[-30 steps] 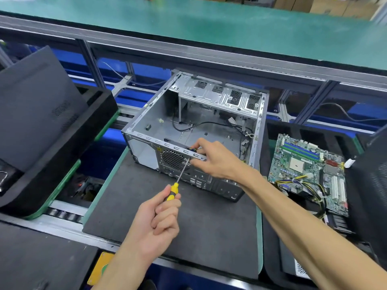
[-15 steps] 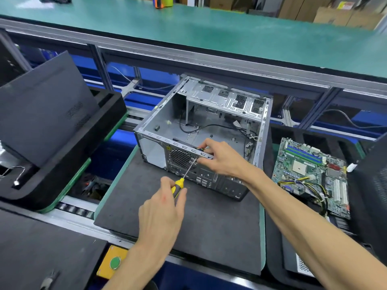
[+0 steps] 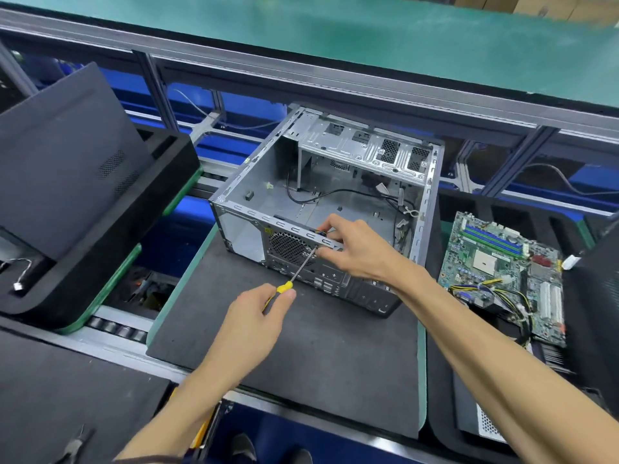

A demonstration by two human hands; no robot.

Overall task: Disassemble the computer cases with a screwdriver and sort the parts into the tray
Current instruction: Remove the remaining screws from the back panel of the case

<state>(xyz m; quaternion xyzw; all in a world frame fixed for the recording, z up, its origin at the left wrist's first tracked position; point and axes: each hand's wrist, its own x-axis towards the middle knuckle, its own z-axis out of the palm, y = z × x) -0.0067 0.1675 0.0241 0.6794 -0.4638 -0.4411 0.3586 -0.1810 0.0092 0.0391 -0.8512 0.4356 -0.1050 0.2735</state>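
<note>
Left hand [image 3: 249,316] still gripping screwdriver [image 3: 294,276], right hand [image 3: 355,249] still pinching case [image 3: 321,209] rim

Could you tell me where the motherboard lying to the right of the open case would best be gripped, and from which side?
Probably by its bare long edges, coming from above. The motherboard lies roughly flat, component side up, in the black tray, so its face is crowded with slots and a socket. I would avoid the near end, where yellow and black cables drape over it.
</note>
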